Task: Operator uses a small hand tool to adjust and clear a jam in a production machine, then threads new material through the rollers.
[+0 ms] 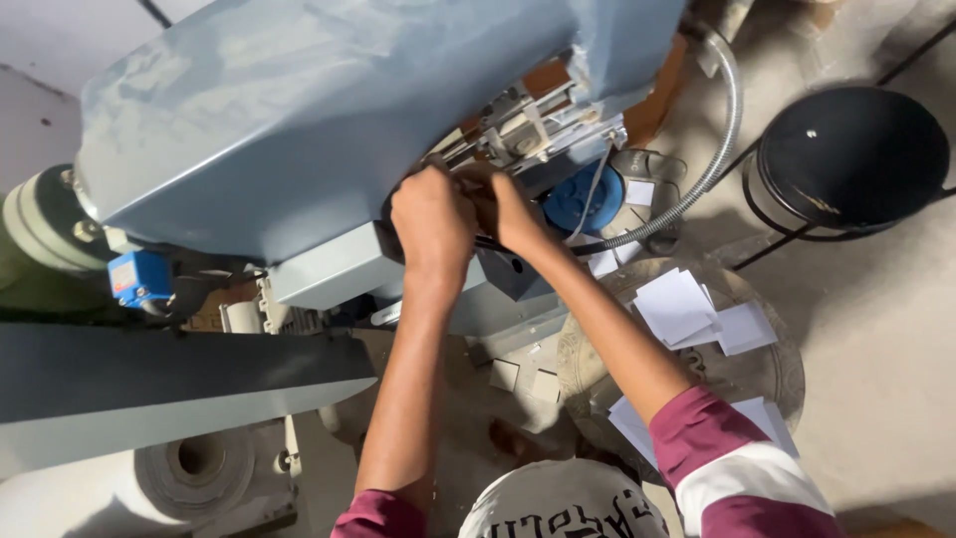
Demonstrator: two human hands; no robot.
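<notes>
— Both hands are up at the machine [299, 130], at about twelve o'clock from my seat. What do you read there?

— My left hand [430, 221] is curled tight, knuckles up, pressed against the dark slot under the grey cover. My right hand [513, 214] sits just beside it at three o'clock, touching it, fingers tucked into the same gap. Whether either pinches anything, I cannot tell; the fingertips are hidden.

— Why so close together?

— I judge the opening is narrow, so both wrists crowd in to reach one spot by the metal mechanism [528, 125].

— And around them?

— A blue cap [578, 199] lies at three o'clock of my right hand, with a ribbed hose [722, 139] curving past it. White paper slips [687, 309] lie scattered on a round plate [782, 374] at five o'clock, within easy reach. A black stool [851, 154] stands well apart at two o'clock, a paper roll [189, 468] at eight.
</notes>
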